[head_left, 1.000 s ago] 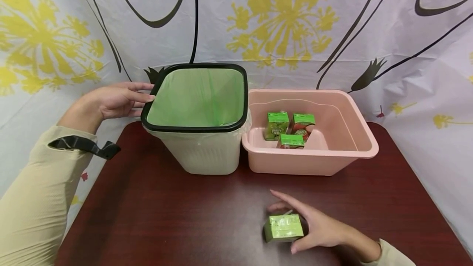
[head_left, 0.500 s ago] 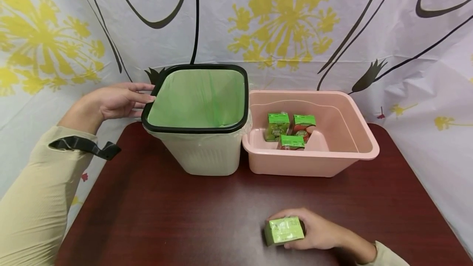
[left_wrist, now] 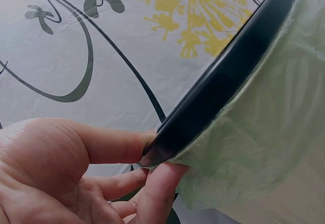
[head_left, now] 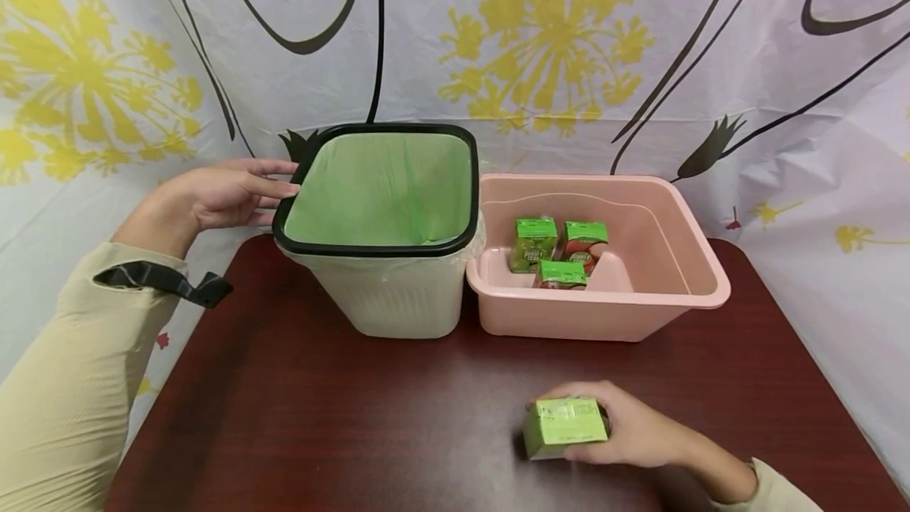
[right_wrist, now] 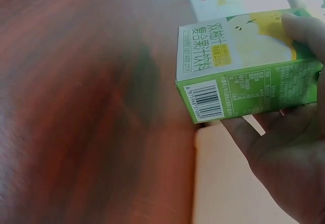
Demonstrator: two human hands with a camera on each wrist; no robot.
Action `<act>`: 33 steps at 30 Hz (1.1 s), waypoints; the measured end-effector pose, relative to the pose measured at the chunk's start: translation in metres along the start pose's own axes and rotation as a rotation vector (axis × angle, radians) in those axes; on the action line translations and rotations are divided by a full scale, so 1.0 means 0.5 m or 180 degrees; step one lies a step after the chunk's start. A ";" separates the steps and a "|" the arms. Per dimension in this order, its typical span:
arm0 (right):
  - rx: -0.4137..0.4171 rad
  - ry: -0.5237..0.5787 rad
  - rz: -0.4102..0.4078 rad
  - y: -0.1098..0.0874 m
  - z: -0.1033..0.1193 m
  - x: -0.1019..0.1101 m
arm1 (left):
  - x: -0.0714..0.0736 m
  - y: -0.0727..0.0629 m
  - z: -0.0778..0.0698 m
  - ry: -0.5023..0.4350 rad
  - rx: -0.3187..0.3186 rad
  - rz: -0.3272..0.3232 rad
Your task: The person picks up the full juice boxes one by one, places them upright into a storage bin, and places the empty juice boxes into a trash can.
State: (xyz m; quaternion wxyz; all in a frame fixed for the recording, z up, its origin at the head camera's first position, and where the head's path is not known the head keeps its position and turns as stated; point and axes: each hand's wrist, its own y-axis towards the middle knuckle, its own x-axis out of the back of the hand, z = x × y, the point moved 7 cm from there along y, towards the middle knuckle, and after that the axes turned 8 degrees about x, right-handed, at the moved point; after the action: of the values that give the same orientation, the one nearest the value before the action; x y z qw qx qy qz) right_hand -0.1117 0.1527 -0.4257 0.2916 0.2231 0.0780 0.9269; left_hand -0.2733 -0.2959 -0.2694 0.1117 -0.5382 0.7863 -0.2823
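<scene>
My left hand (head_left: 220, 194) pinches the black rim of a trash bin (head_left: 408, 299) at its left side. In the left wrist view, the thumb lies against the rim (left_wrist: 223, 82) and a finger presses the thin green liner bag (left_wrist: 238, 153) from below. Near the table's front, my right hand (head_left: 636, 429) grips a light green juice box (head_left: 565, 427) with thumb and fingers on opposite sides. The right wrist view has this juice box (right_wrist: 244, 66) tilted over the table, its barcode and printed panels visible.
Right beside the bin stands a pink plastic tub (head_left: 562, 318) holding several small juice boxes with green tops, including a red-fronted one (head_left: 584, 239). Both containers stand at the back of the dark red table (head_left: 341, 417), before a flower-printed cloth (head_left: 554, 38).
The right hand's fingers have closed round the green juice box, which has then moved slightly right and away from the front edge. The left hand stays at the bin's rim.
</scene>
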 end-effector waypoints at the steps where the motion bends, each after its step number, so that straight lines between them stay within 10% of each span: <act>1: -0.0056 -0.0019 -0.0025 0.000 0.003 0.007 | 0.000 0.000 0.000 0.0009 -0.0002 0.0000; 33: -0.0192 -0.1022 -0.0673 0.161 0.253 0.272 | 0.001 0.003 -0.001 0.0045 0.0014 0.0005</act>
State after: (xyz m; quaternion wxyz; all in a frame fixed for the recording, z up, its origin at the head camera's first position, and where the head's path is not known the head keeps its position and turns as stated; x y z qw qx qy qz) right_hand -0.1937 0.1667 -0.2409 0.4025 0.3498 0.0257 0.8455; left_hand -0.2751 -0.2959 -0.2696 0.1075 -0.5353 0.7868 -0.2878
